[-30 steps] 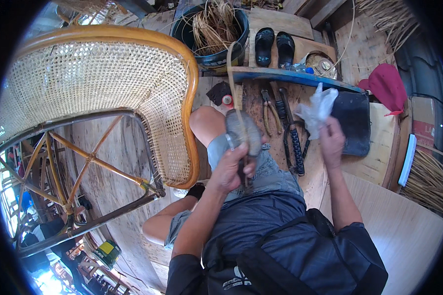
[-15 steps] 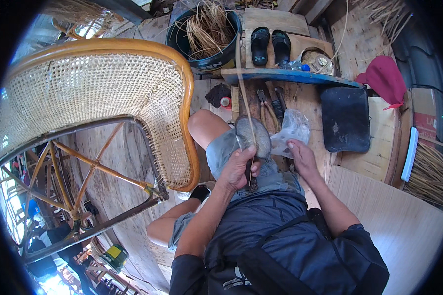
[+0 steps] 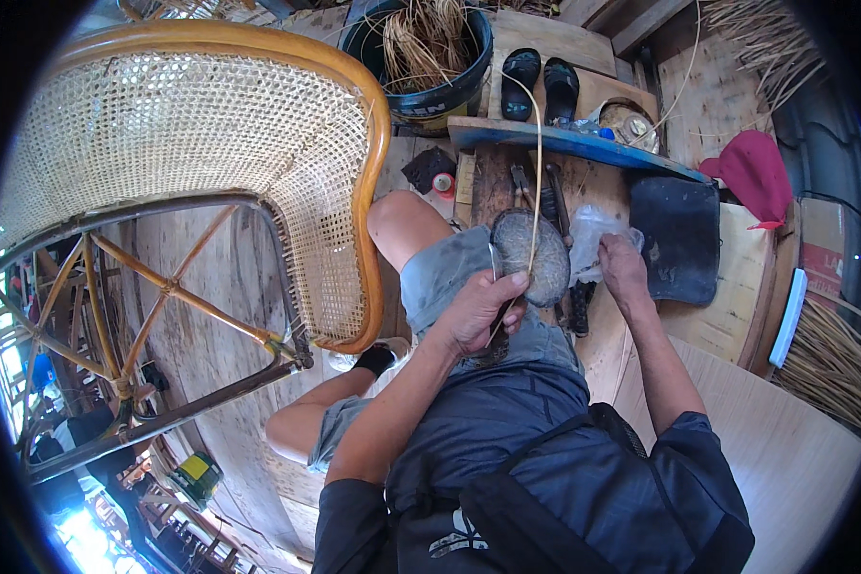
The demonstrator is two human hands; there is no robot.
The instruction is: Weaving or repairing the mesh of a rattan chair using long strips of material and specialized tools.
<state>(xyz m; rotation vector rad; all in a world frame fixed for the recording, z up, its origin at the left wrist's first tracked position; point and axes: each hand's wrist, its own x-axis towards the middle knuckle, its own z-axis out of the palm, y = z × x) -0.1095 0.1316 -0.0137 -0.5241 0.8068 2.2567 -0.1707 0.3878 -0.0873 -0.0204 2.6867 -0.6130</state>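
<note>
Head view: right hand [image 3: 624, 272] holds plastic bag [image 3: 588, 237]

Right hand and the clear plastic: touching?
Touching. The head view shows the right hand with its fingers closed on the clear plastic at its right side.

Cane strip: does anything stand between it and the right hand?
Yes: beside the right hand, the plastic bag in its grip, then the right part of the grey oval that the cane strip crosses. Nothing visible parts the strip from the left hand, which pinches it.
</note>
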